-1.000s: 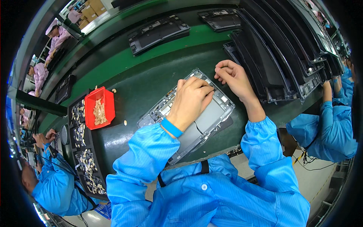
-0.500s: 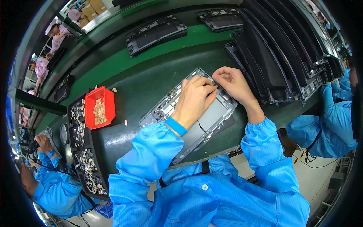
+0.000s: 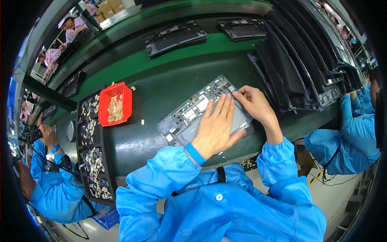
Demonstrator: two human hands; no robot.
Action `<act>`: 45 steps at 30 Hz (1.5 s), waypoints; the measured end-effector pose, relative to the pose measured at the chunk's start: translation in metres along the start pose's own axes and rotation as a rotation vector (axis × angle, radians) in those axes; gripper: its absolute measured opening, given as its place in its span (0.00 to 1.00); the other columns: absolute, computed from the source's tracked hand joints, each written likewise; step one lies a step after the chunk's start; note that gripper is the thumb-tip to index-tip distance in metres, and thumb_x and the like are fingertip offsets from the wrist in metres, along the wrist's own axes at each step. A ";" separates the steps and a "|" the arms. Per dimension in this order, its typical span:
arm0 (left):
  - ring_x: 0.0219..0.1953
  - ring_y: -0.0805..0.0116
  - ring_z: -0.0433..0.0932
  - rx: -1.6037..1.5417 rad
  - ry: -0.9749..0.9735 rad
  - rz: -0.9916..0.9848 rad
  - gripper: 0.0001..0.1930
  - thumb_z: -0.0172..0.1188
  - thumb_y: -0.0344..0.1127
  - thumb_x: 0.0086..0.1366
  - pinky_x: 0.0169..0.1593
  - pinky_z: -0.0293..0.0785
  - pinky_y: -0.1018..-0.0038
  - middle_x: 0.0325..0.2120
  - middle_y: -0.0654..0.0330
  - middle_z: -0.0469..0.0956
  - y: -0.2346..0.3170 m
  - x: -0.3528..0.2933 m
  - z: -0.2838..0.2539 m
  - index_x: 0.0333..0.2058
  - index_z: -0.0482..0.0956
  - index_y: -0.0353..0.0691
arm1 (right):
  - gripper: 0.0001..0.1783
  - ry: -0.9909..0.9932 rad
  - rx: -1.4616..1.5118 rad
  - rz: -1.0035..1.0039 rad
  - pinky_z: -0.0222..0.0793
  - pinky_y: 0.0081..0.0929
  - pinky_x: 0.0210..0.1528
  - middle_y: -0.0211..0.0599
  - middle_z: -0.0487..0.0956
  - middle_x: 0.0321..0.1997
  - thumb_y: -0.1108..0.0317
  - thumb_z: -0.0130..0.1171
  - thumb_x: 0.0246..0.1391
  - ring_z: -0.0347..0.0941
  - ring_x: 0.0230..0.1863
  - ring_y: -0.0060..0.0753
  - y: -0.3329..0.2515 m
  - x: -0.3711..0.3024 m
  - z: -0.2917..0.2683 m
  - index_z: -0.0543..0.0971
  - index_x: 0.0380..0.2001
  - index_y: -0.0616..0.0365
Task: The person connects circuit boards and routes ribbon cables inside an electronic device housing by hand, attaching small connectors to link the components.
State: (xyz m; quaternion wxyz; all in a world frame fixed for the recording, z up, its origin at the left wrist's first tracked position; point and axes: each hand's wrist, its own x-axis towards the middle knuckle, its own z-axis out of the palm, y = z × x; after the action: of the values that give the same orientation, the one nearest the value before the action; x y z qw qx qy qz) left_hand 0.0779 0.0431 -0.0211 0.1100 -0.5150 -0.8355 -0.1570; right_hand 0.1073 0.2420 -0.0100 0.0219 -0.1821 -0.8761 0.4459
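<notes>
An opened laptop base [image 3: 193,105] lies at a slant on the green bench in front of me. Its circuit board and small parts show along the far side, with flat grey panels on the near side. My left hand [image 3: 217,131] rests over it, fingers stretched out and pointing away from me, palm down on the near half. At the base's right edge is my right hand [image 3: 258,107], its fingers curled and its thumb tip pressed to the edge. Whether anything small sits in those fingers is hidden.
To the left, a red bin [image 3: 128,105] of tan pieces stands beside a black divided tray [image 3: 96,141] of small parts. Laptop housings [image 3: 298,68] stand stacked at the right. More bases, including one laptop base [image 3: 175,38], lie along the back. Co-workers sit on both sides.
My left hand has left its pinch near the right hand and flattened out on the laptop base. My right hand has moved slightly down and right. The camera view has shifted a little.
</notes>
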 end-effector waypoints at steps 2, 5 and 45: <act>0.74 0.42 0.56 -0.082 -0.128 0.051 0.56 0.65 0.67 0.56 0.75 0.50 0.48 0.68 0.34 0.61 -0.002 -0.009 -0.021 0.67 0.62 0.20 | 0.18 0.093 -0.102 -0.072 0.74 0.36 0.38 0.48 0.84 0.32 0.56 0.63 0.64 0.81 0.32 0.41 -0.006 -0.010 0.011 0.82 0.40 0.64; 0.67 0.40 0.66 -0.184 -0.098 0.050 0.50 0.76 0.53 0.47 0.71 0.59 0.50 0.62 0.34 0.68 0.003 -0.009 -0.008 0.60 0.68 0.20 | 0.15 0.273 -0.284 -0.328 0.72 0.47 0.46 0.54 0.80 0.40 0.59 0.59 0.65 0.76 0.44 0.60 0.000 -0.005 0.021 0.80 0.38 0.63; 0.65 0.43 0.69 -1.134 0.219 0.172 0.30 0.65 0.44 0.59 0.70 0.62 0.56 0.61 0.45 0.73 -0.044 -0.002 0.096 0.60 0.74 0.43 | 0.33 0.181 -0.595 -0.501 0.70 0.48 0.63 0.59 0.79 0.60 0.42 0.47 0.68 0.74 0.61 0.62 -0.238 0.328 0.169 0.79 0.58 0.60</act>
State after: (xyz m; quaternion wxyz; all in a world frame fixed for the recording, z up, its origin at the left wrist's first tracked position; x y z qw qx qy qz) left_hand 0.0370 0.0594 -0.1174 -0.0848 -0.5402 -0.5598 -0.6226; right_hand -0.3035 0.0948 0.0352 0.1533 0.0002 -0.9788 0.1355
